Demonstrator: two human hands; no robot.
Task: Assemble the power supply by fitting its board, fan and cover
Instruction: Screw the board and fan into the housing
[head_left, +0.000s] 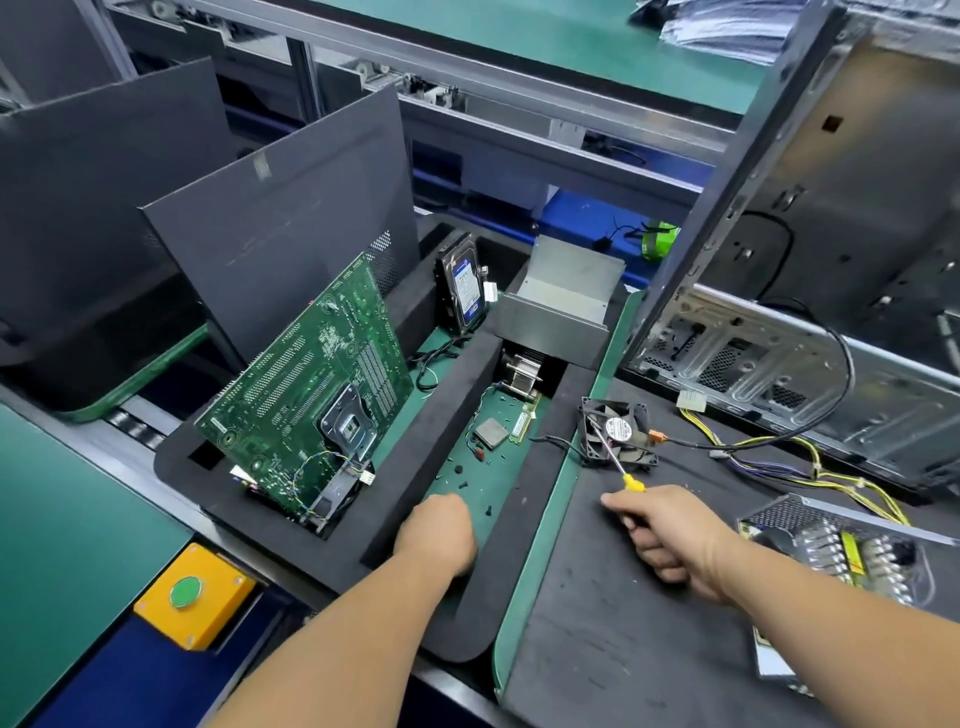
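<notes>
Fan fixing in hand; screws being fetched.
Screwdriver (618, 465) was gripped by right hand (670, 535), tip at fan (618, 434); left hand (439, 530) reached, curled, among loose screws (464, 484), contents unseen. Next judged: seating a screw.

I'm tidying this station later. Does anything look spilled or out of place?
Small black screws lie scattered loose on the green floor of the foam tray, near the left hand. The fan lies loose on the mat, cable trailing, with the tip of the screwdriver in the right hand over it.
</notes>
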